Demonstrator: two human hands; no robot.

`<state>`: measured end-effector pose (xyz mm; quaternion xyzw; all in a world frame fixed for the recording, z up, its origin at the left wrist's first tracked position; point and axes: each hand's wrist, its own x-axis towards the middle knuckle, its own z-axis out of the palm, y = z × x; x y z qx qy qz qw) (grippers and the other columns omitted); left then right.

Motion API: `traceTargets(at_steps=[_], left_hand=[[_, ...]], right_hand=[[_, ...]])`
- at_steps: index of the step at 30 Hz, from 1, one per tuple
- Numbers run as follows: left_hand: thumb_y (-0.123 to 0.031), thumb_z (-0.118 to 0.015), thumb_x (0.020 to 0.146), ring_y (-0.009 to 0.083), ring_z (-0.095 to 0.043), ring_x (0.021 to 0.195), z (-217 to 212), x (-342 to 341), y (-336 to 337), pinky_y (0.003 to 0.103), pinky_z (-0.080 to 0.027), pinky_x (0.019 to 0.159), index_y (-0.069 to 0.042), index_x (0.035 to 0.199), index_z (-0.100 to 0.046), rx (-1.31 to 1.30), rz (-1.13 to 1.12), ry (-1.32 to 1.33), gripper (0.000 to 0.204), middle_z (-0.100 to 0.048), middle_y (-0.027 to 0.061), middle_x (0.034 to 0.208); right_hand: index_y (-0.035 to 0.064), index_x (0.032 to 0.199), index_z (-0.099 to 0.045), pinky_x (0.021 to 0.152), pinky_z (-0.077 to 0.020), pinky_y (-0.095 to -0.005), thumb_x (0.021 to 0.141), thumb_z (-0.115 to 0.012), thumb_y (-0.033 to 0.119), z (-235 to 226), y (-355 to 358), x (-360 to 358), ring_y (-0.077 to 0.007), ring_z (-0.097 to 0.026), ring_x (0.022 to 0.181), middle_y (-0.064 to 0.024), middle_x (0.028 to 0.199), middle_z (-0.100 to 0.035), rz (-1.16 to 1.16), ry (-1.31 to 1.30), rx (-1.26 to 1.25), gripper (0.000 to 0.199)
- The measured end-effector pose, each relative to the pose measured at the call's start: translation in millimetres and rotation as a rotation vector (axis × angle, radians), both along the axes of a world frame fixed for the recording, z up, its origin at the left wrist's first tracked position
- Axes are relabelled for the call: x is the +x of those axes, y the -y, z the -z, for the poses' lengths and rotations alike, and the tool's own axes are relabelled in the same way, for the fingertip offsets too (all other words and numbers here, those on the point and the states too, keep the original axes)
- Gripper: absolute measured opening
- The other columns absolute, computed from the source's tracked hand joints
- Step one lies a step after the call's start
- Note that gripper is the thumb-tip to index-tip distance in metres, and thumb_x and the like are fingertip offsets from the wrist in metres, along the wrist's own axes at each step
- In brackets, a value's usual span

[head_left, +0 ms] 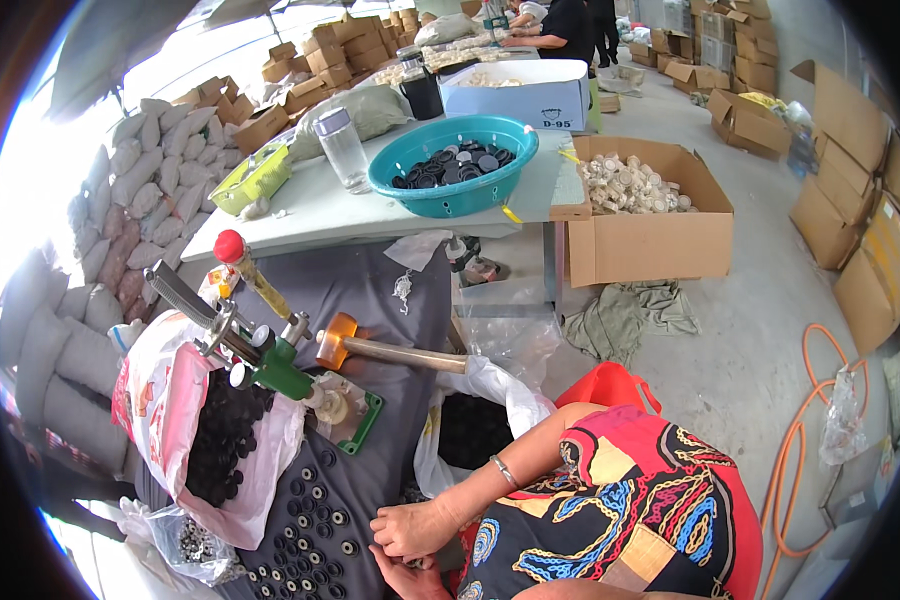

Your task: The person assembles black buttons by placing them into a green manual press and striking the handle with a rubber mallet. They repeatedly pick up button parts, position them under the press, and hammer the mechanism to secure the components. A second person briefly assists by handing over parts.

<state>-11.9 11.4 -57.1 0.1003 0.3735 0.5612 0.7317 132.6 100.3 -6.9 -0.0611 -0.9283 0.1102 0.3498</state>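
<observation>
My right hand point(417, 530), with a metal bangle at the wrist, is curled closed above my lap. Just below it my left hand point(410, 578) is held close under its fingers; whatever lies between the two is hidden. Beside them on the dark cloth point(390, 400) are several small black round caps point(305, 535), some with pale metal rings in them. Past the caps stands a green hand press point(282, 370) with a red-knobbed lever point(232, 248). A mallet point(340, 342) with an amber head and wooden handle lies beside the press.
A pink-white bag point(278, 440) of black caps lies left; another white bag point(515, 395) stands near my right arm. Farther off are a teal basin point(450, 205) of dark discs, a glass jar point(343, 150) and an open carton point(650, 245). An orange hose point(795, 450) lies on the floor.
</observation>
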Motion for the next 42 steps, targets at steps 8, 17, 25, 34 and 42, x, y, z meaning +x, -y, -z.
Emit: traceTargets(at_steps=[8, 17, 25, 34, 42], left_hand=[[-0.051, -0.040, 0.096, 0.0109, -0.054, 0.063, -21, 16, -4, 0.023, -0.038, 0.050, -0.016, 0.108, -0.059, -0.044, 0.000, -0.077, 0.041, -0.062, -0.0016, 0.083], [-0.049, -0.046, 0.095, 0.0128, -0.057, 0.078, -7, 9, -3, 0.028, -0.044, 0.065, -0.012, 0.106, -0.059, -0.170, -0.066, -0.042, 0.042, -0.063, 0.0027, 0.094], [-0.052, -0.038, 0.097, 0.0086, -0.046, 0.050, -24, 18, -4, 0.022, -0.032, 0.043, -0.020, 0.097, -0.061, -0.077, -0.028, -0.132, 0.039, -0.056, -0.0041, 0.065], [-0.051, -0.039, 0.097, 0.0085, -0.049, 0.056, -31, 17, -6, 0.022, -0.036, 0.047, -0.020, 0.099, -0.061, -0.059, -0.012, -0.109, 0.039, -0.058, -0.0053, 0.072], [-0.053, -0.041, 0.095, 0.0099, -0.058, 0.071, 7, -13, 11, 0.023, -0.044, 0.055, -0.019, 0.108, -0.060, 0.060, 0.066, 0.014, 0.041, -0.064, -0.0032, 0.089]], right_hand=[[0.0107, 0.063, -0.059, 0.073, -0.0385, -0.0331, 0.059, -0.070, 0.027, -9, -2, 10, -0.0195, -0.050, 0.080, -0.0014, 0.075, -0.054, 0.017, 0.088, 0.003, 0.020], [0.0111, 0.066, -0.060, 0.075, -0.0379, -0.0332, 0.058, -0.070, 0.028, 6, -6, 3, -0.0194, -0.050, 0.083, -0.0012, 0.076, -0.054, -0.024, 0.119, -0.069, 0.021], [0.0113, 0.067, -0.061, 0.075, -0.0373, -0.0327, 0.061, -0.068, 0.025, 6, -7, 0, -0.0190, -0.050, 0.082, -0.0015, 0.076, -0.055, -0.009, 0.162, -0.035, 0.017], [0.0135, 0.069, -0.059, 0.074, -0.0361, -0.0325, 0.069, -0.064, 0.021, 2, -7, 2, -0.0175, -0.049, 0.081, 0.0015, 0.074, -0.055, 0.042, 0.093, -0.023, 0.009], [0.0128, 0.067, -0.059, 0.074, -0.0363, -0.0333, 0.069, -0.064, 0.020, 0, 1, -8, -0.0186, -0.050, 0.080, -0.0002, 0.074, -0.055, -0.021, 0.125, -0.051, 0.009]])
